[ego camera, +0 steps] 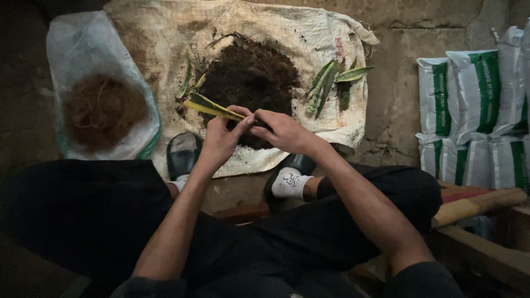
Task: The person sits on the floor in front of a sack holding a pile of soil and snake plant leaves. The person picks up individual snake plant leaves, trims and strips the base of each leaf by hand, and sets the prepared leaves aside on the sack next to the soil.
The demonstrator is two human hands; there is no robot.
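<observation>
Now both hands work on one yellow-edged leaf [212, 107] above the soil [248, 77]: left hand [221, 138] pinched on it, right hand [284, 131] closed at its base. Better to hold it steady, near the base. One sack [165, 33], one fibre bag [102, 110], about five cut leaves [331, 83].

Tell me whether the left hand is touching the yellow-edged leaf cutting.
Touching. The head view shows the left hand with its fingers closed round the near end of the yellow-edged leaf cutting, no gap between them.
</observation>
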